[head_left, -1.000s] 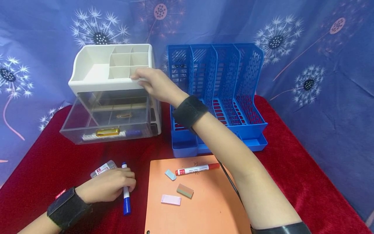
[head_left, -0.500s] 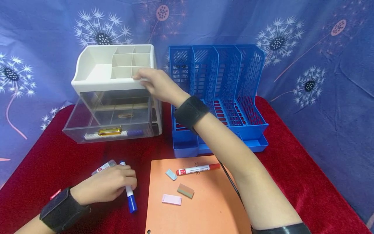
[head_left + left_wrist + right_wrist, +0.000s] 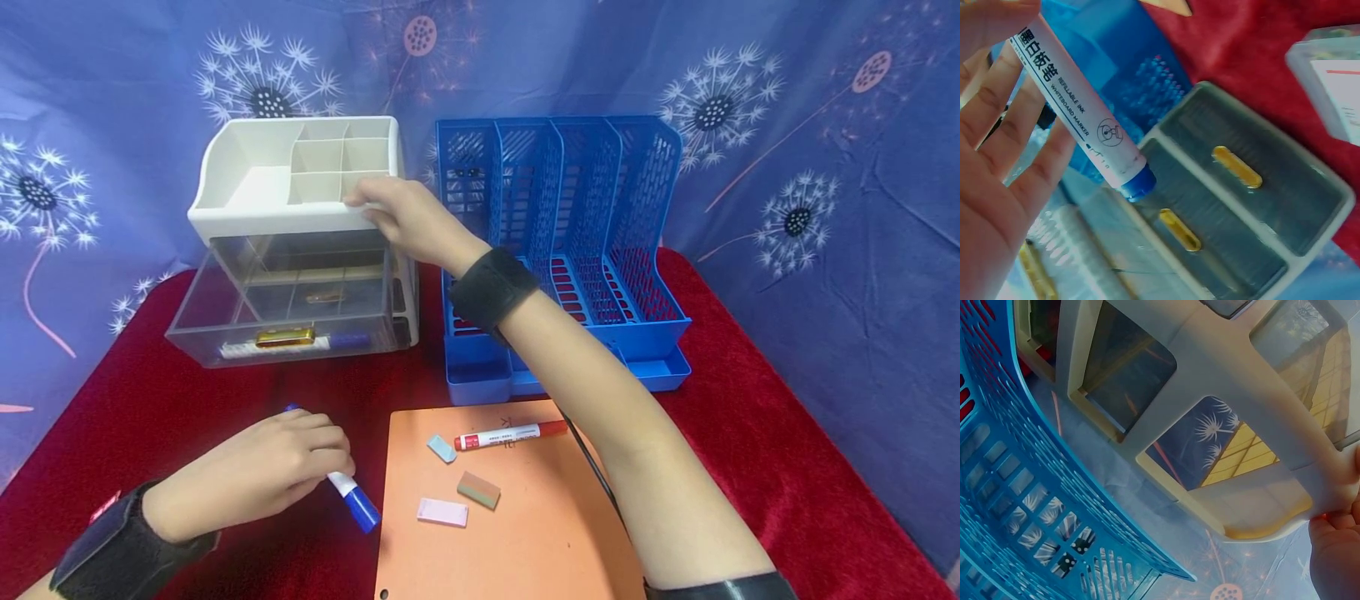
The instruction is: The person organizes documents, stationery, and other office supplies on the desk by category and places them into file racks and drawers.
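My left hand pinches a blue-capped whiteboard marker above the red cloth, left of the orange board. Printed lettering shows on its white barrel in the left wrist view. My right hand grips the front rim of a white desk organizer near its right corner, fingers over the top edge and thumb below. The organizer's clear top drawer is pulled out. Through its front a blue-and-white marker shows behind the gold handle.
A blue file rack stands right of the organizer. On the orange board lie a red marker, a blue eraser, a brown eraser and a pink eraser. A clear box shows in the left wrist view.
My left hand has lifted slightly with the marker and turned it, its lower end swinging right toward the board. The clear box is now hidden behind that hand. My right hand keeps its hold.
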`<state>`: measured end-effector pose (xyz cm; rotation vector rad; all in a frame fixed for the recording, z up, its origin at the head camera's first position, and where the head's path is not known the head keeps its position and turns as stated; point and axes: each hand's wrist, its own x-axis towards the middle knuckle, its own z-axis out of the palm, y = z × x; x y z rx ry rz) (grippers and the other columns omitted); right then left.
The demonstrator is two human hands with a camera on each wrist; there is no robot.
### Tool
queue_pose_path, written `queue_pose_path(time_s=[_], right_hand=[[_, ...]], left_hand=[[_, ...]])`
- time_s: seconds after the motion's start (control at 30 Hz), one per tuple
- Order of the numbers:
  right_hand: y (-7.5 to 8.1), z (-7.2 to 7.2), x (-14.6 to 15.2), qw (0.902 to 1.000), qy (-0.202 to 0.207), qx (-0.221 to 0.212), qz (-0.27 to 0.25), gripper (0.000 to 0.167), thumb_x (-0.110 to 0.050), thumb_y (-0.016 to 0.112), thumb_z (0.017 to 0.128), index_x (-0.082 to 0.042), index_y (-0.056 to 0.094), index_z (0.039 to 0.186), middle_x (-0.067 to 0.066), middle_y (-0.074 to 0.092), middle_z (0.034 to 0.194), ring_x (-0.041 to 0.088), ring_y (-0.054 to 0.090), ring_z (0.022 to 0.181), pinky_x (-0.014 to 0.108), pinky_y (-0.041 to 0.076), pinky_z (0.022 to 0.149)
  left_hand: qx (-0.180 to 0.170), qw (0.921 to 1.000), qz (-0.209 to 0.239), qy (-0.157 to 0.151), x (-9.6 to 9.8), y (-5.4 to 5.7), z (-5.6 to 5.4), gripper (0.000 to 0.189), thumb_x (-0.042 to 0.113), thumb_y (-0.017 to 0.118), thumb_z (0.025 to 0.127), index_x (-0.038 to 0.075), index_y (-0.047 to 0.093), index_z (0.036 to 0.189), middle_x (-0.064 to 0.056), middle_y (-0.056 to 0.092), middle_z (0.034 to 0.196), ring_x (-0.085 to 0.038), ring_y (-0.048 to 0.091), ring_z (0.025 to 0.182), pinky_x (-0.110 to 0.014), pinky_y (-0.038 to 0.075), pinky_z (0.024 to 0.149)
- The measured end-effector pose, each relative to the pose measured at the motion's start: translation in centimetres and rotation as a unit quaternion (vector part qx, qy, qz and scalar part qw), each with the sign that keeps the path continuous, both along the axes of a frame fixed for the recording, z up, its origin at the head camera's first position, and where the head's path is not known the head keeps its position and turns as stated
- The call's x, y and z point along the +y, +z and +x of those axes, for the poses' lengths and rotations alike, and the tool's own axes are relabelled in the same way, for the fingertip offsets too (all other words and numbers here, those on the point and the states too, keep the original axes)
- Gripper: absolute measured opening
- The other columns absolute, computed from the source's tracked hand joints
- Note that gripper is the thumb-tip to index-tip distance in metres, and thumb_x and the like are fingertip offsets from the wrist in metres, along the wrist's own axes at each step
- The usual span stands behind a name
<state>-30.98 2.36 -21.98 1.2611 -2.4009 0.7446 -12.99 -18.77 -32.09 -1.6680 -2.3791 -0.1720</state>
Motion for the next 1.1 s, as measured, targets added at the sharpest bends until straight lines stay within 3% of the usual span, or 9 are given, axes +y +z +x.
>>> queue_pose_path(time_s=[0.4,0.47,0.6,0.7,0.73,0.9,1.0,1.1], right_hand=[[0.2,0.0,0.0,1.0000,-0.001,0.007,0.001,0.019,-0.007,0.054,0.094,-0.005,0.063,0.111,0.004,0.065,0.116,0.015,0.056,0.115,0.017,0.038,0.099],[0.1,0.0,0.0,1.0000,-0.003,0.006,0.001,0.019,-0.007,0.053,0.094,-0.004,0.063,0.111,0.004,0.065,0.116,0.015,0.057,0.114,0.018,0.038,0.099],[0.0,0.1,0.0,1.0000,-0.003,0.009,0.002,0.018,-0.007,0.054,0.094,-0.004,0.063,0.110,0.005,0.065,0.115,0.015,0.057,0.114,0.018,0.038,0.099],[0.0,0.1,0.0,1.0000,0.000,0.009,0.003,0.018,-0.007,0.054,0.094,-0.004,0.063,0.109,0.005,0.065,0.116,0.015,0.057,0.115,0.017,0.037,0.099],[0.0,0.1,0.0,1.0000,0.000,0.009,0.003,0.017,-0.007,0.054,0.094,-0.004,0.063,0.109,0.005,0.065,0.116,0.015,0.057,0.115,0.017,0.037,0.099],[0.0,0.1,0.0,0.9999,-0.007,0.013,0.003,0.018,-0.007,0.054,0.094,-0.004,0.063,0.110,0.004,0.066,0.115,0.015,0.057,0.114,0.018,0.038,0.099],[-0.1,0.1,0.0,0.9999,-0.007,0.014,0.001,0.019,-0.007,0.054,0.094,-0.004,0.063,0.110,0.005,0.066,0.115,0.016,0.057,0.114,0.018,0.038,0.100],[-0.1,0.1,0.0,0.9999,-0.004,0.012,-0.001,0.019,-0.007,0.053,0.094,-0.004,0.063,0.110,0.005,0.065,0.115,0.016,0.057,0.114,0.018,0.037,0.100]], left_hand=[[0.033,0.9988,0.036,0.000,0.5,3.1,0.6,0.050,0.006,0.083,0.057,0.019,0.066,0.103,0.009,0.065,0.095,-0.010,0.059,0.085,-0.030,0.050,0.072],[0.033,0.9985,0.043,-0.002,0.5,3.5,0.7,0.046,0.008,0.081,0.063,0.019,0.065,0.104,0.009,0.065,0.095,-0.010,0.060,0.086,-0.030,0.050,0.073],[0.030,0.9972,0.068,0.009,0.3,4.4,0.8,0.016,0.025,0.059,0.092,0.020,0.066,0.105,0.008,0.066,0.096,-0.010,0.061,0.086,-0.031,0.052,0.073],[0.043,0.9946,0.092,0.024,0.2,5.1,1.0,0.040,0.038,0.033,0.100,0.020,0.068,0.104,0.009,0.066,0.096,-0.009,0.061,0.087,-0.031,0.052,0.072],[0.045,0.9938,0.097,0.032,0.1,5.3,1.0,0.043,0.039,0.030,0.100,0.020,0.068,0.104,0.008,0.067,0.096,-0.009,0.061,0.088,-0.031,0.052,0.072],[0.062,0.9900,0.112,0.060,-0.1,6.1,1.1,0.046,0.042,0.032,0.098,0.016,0.069,0.105,0.005,0.067,0.098,-0.012,0.061,0.091,-0.029,0.050,0.078],[0.085,0.9864,0.127,0.062,-0.1,6.2,1.0,0.045,0.041,0.034,0.099,0.014,0.069,0.105,0.003,0.068,0.098,-0.014,0.062,0.091,-0.026,0.048,0.082],[0.105,0.9803,0.152,0.068,-0.3,6.2,0.9,0.046,0.041,0.034,0.099,0.013,0.069,0.106,0.001,0.068,0.098,-0.017,0.063,0.090,-0.018,0.043,0.092]])
